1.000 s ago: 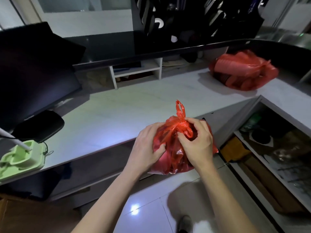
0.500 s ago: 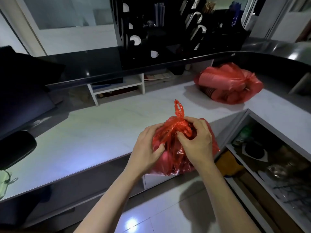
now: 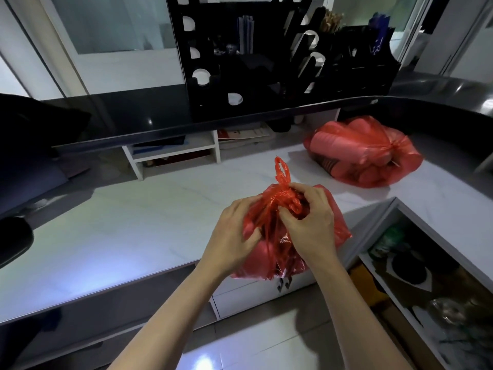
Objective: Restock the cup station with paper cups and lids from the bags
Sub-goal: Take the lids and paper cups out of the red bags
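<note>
Head view puts the black cup station (image 3: 288, 57) on the dark upper ledge, well beyond the pale worktop (image 3: 133, 217). A second red bag (image 3: 365, 150) lies tied on the far right. At the near edge the red bag (image 3: 269, 233) is held knotted, so the step looks like opening the first bag; next the knot (image 3: 286, 194) must be worked loose without tearing. Both forearms reach forward. The left hand (image 3: 232, 239) clasps the bag's side; the right hand (image 3: 310, 220) pinches plastic at the knot, fingers curled.
</note>
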The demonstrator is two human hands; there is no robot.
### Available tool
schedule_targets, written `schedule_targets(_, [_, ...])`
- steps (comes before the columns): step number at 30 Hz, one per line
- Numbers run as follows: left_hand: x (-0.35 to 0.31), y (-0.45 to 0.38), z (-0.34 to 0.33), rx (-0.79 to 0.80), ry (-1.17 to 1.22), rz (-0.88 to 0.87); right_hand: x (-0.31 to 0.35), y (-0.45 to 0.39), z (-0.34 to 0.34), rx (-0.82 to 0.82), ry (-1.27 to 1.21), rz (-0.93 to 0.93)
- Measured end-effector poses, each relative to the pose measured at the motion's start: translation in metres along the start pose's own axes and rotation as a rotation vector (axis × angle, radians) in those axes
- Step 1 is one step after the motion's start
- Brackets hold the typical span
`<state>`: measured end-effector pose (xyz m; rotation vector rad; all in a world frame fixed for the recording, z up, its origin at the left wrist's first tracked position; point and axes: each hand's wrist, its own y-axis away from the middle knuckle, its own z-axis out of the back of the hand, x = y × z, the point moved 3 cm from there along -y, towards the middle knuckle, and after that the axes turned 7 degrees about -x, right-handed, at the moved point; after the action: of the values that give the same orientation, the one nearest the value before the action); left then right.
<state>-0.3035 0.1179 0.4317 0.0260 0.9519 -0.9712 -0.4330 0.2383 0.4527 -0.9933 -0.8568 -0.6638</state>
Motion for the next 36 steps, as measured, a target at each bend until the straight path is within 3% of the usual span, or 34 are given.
schedule_targets(36, [0.1, -0.256, -0.08, 0.019, 0.018, 0.166, -0.102, -0.248, -0.114, 0.065, 0.011, 0.002])
